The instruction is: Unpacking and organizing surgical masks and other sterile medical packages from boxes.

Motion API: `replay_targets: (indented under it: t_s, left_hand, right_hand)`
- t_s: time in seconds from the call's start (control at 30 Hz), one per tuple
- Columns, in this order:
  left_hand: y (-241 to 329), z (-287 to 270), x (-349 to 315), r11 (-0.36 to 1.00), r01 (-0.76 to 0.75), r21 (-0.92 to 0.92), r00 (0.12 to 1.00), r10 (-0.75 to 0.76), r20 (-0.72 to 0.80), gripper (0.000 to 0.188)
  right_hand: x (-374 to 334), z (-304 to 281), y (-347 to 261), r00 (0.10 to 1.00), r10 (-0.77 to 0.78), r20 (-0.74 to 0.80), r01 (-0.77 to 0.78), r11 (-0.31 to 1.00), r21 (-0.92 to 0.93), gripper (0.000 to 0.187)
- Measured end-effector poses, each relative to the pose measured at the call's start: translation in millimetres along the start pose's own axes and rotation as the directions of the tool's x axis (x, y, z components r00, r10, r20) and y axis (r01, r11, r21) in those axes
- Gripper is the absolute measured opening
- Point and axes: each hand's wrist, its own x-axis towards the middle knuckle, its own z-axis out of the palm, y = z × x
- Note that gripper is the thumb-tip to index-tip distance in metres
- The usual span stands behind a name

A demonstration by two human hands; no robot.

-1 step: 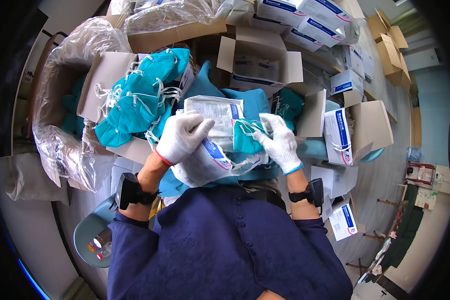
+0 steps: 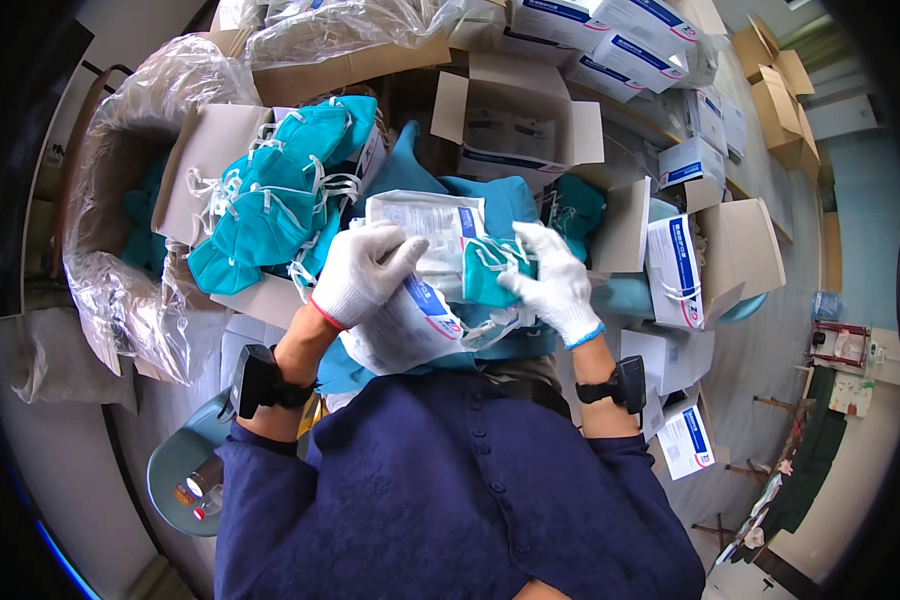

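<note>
A white printed pouch [image 2: 395, 325] lies in front of me, and my left hand [image 2: 370, 265], in a white knit glove, is closed in a pinch at its upper edge. A teal folded mask [image 2: 488, 272] with white straps sits at the pouch's right side. My right hand [image 2: 555, 280], gloved too, grips that mask's right edge between thumb and fingers. Just behind lies a stack of flat white pouches [image 2: 420, 220]. How far the mask reaches into the pouch I cannot tell.
A heap of teal masks [image 2: 270, 215] fills an open carton at left. Beyond it stands a plastic-lined box [image 2: 100, 270]. Open cartons [image 2: 520, 110] stand behind and at right [image 2: 735, 255]. A blue stool [image 2: 175, 480] holds a bottle and small items.
My right hand and the mask have shifted very slightly to the left. The left hand stays where it was.
</note>
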Motion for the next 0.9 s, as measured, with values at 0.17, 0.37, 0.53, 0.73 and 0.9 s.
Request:
replay_targets:
  t_s: [0.17, 0.37, 0.53, 0.73, 0.9]
  left_hand:
    - [-1.1, 18.4, 28.5, 0.964, 0.089, 0.251, 0.995, -0.073, -0.072, 0.023]
    - [-25.4, 50.6, 92.1, 0.826, 0.109, 0.553, 0.970, -0.209, 0.121, 0.044]
    - [-67.7, 70.6, 98.6, 0.836, 0.106, 0.539, 0.978, -0.186, 0.096, 0.024]
    - [-27.9, 49.5, 76.2, 0.953, 0.023, 0.303, 1.000, -0.024, -0.001, 0.016]
    - [5.4, 39.2, 57.1, 0.970, -0.025, 0.243, 1.000, 0.028, -0.007, 0.012]
  right_hand:
    - [9.7, 0.9, -3.9, 0.985, -0.150, 0.089, 0.163, 0.973, -0.161, 0.062]
    - [9.3, 7.2, 4.4, 0.996, -0.006, -0.090, 0.020, 0.987, 0.161, 0.019]
    - [-2.3, -26.6, 55.7, 0.902, 0.299, -0.311, -0.170, 0.909, 0.381, 0.023]
    - [19.5, -64.6, 61.7, 0.858, -0.052, -0.510, -0.175, 0.905, -0.387, 0.058]
    - [41.5, -15.1, -33.2, 0.995, 0.094, 0.019, -0.090, 0.849, 0.521, 0.024]
